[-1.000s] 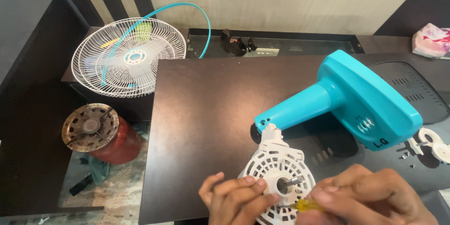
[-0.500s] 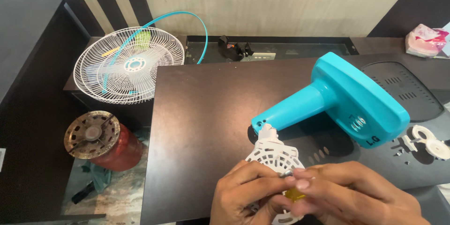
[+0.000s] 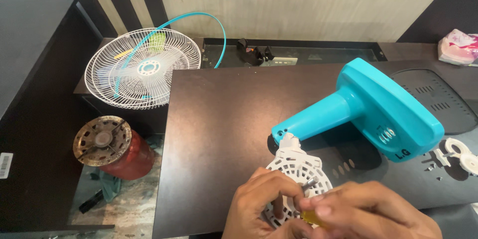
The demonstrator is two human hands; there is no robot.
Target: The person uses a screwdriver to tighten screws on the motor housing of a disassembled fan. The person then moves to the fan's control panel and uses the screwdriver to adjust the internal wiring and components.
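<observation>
left hand (image 3: pixel 261 204) fingers clamped on white motor housing (image 3: pixel 298 172), right hand (image 3: pixel 368 214) fingers pinching yellow-handled screwdriver (image 3: pixel 311 216) at housing's shaft, teal fan body (image 3: pixel 368 109) just behind housing, dark surface (image 3: pixel 224 124)

You face a beige panelled wall (image 3: pixel 298 0) with dark vertical slats (image 3: pixel 107 0); a dark brown table (image 3: pixel 219 119) stands over a mottled stone floor (image 3: pixel 124 214)
</observation>
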